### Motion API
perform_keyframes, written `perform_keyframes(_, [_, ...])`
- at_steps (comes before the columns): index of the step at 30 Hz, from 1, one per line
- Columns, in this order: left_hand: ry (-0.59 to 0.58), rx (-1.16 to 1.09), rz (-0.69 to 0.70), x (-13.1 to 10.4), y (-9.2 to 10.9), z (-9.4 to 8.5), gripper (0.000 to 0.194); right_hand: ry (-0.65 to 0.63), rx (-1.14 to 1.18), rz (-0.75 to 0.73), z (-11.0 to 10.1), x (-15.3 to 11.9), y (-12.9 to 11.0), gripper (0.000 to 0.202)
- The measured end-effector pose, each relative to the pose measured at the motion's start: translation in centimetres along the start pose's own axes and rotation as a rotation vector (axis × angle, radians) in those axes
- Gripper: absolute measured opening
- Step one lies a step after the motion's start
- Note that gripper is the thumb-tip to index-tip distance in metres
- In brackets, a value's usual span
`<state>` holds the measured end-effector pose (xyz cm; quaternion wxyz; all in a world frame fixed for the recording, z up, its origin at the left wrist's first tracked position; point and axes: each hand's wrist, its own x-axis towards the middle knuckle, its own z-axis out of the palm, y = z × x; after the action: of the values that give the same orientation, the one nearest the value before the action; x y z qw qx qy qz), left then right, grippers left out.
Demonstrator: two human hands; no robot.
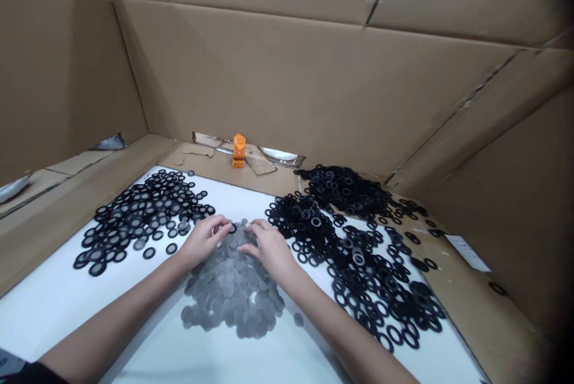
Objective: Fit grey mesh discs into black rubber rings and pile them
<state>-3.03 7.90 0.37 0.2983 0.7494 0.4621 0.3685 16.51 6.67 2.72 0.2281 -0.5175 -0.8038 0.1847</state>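
Observation:
My left hand [208,237] pinches a small black ring [232,228] between thumb and fingers, over the far end of a heap of thin grey discs [237,294]. Just right of it, my right hand [264,244] has its thumb and fingers bent towards each other above the same heap; anything between its fingertips is too small to make out. Left of the hands lies a spread of black rings with grey centres [147,207]. A large pile of open black rings [359,264] lies to the right of my right hand.
Everything rests on a white board [179,354] inside brown cardboard walls [269,73]. A small orange box [239,151] stands behind the board. Another heap of black rings [345,189] lies at the back right, near a white paper slip [467,253].

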Motion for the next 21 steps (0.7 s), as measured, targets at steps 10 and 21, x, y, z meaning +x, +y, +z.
perform_keyframes(10, [-0.045, -0.054, -0.036, -0.3, -0.3, 0.5, 0.027, 0.077, 0.016, -0.048, 0.3, -0.7, 0.6, 0.008])
perform_keyframes(21, [-0.15, -0.226, -0.051, -1.4, 0.9, 1.6, 0.024, 0.281, 0.604, 0.138, 0.6, -2.0, 0.7, 0.019])
